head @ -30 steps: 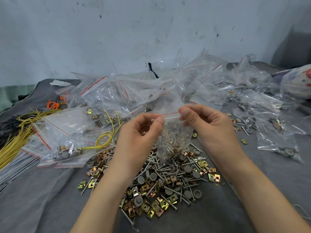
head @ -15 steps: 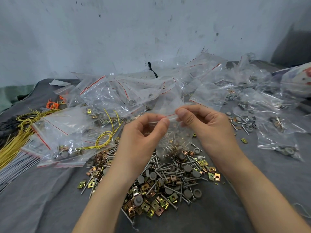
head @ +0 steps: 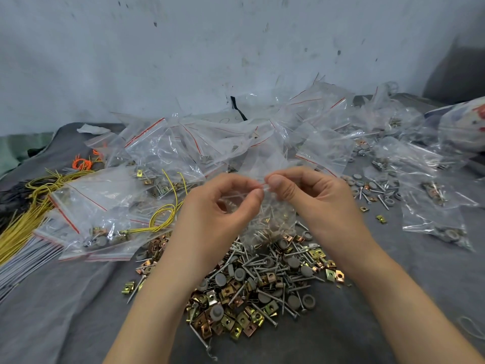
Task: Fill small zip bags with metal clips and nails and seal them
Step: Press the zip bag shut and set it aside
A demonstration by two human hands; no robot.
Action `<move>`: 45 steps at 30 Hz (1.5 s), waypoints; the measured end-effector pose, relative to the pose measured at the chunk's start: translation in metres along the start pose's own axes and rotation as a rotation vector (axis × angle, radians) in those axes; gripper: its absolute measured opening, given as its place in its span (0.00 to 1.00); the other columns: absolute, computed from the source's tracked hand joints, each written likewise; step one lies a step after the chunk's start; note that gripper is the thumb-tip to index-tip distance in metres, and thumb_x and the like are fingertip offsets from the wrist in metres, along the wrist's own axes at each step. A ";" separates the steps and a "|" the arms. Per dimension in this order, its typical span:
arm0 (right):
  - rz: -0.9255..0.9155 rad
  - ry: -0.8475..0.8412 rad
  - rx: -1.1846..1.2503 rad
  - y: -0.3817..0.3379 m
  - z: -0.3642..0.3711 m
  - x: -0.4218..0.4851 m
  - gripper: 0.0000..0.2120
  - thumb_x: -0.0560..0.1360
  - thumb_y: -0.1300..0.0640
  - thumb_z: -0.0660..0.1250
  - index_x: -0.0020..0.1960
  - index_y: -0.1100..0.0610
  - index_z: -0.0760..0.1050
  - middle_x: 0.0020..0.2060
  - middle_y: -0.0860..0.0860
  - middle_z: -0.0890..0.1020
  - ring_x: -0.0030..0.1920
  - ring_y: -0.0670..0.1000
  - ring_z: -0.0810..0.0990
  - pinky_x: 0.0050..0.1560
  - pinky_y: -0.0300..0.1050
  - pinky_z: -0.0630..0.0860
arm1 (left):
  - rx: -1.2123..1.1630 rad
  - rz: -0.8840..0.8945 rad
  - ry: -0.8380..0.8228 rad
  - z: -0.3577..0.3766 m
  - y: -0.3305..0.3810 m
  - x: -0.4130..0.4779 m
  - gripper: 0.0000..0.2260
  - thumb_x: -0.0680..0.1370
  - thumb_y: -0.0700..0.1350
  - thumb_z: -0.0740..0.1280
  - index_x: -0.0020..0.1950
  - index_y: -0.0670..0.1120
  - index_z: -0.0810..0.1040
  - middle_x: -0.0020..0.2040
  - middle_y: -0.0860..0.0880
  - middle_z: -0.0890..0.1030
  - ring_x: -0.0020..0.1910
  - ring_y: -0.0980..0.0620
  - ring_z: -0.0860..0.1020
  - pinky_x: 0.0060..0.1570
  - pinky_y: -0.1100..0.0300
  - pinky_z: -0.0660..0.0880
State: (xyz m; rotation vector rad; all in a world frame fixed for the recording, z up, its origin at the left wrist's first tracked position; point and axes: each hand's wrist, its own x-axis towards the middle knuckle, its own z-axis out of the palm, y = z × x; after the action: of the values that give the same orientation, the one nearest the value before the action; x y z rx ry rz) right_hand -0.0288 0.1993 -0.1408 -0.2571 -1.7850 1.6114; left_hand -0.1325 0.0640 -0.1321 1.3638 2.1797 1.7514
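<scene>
Single head-worn, wide-angle view, looking forward and down from the person's own position. Both forearms enter from the bottom edge, so the hands sit close to the lens at centre. The grey-covered counter (head: 393,324) fills the lower half; a pale wall (head: 183,61) closes the far side.

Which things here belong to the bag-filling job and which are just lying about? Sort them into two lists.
Part of the job:
- zip bag pinched at its top by left hand and right hand
- loose pile of clips and nails
- heap of zip bags

Lying about:
- yellow wires
- orange wire
- grey rods
- grey cloth
</scene>
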 end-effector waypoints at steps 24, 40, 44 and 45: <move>-0.042 -0.093 -0.107 0.005 -0.004 -0.001 0.20 0.73 0.54 0.73 0.63 0.44 0.77 0.45 0.49 0.86 0.48 0.51 0.85 0.53 0.45 0.81 | 0.163 0.085 0.036 0.003 -0.001 0.001 0.02 0.76 0.45 0.72 0.46 0.53 0.82 0.42 0.61 0.83 0.44 0.64 0.81 0.46 0.73 0.72; -0.052 -0.156 -0.137 0.011 -0.004 -0.001 0.05 0.72 0.50 0.72 0.46 0.49 0.84 0.42 0.41 0.86 0.41 0.40 0.82 0.45 0.32 0.76 | 0.274 0.146 -0.019 0.002 0.009 0.002 0.02 0.76 0.48 0.70 0.48 0.53 0.81 0.44 0.59 0.81 0.49 0.63 0.78 0.49 0.75 0.68; -0.053 -0.154 -0.144 0.013 -0.004 -0.002 0.02 0.74 0.55 0.73 0.45 0.49 0.84 0.36 0.38 0.84 0.37 0.37 0.79 0.41 0.31 0.74 | 0.300 0.183 -0.019 0.004 0.011 0.002 0.02 0.77 0.46 0.71 0.48 0.52 0.81 0.44 0.59 0.80 0.49 0.63 0.78 0.49 0.76 0.67; -0.054 -0.153 -0.151 0.013 -0.004 -0.003 0.03 0.74 0.56 0.73 0.45 0.48 0.84 0.37 0.39 0.84 0.38 0.38 0.79 0.42 0.32 0.75 | 0.308 0.187 -0.019 0.004 0.012 0.003 0.02 0.77 0.45 0.71 0.48 0.52 0.81 0.44 0.59 0.79 0.48 0.62 0.77 0.49 0.75 0.66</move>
State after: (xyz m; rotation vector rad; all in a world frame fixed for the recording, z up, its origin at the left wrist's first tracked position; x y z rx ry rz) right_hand -0.0284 0.2032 -0.1537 -0.1566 -2.0167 1.4950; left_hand -0.1252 0.0685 -0.1231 1.6906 2.4633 1.4873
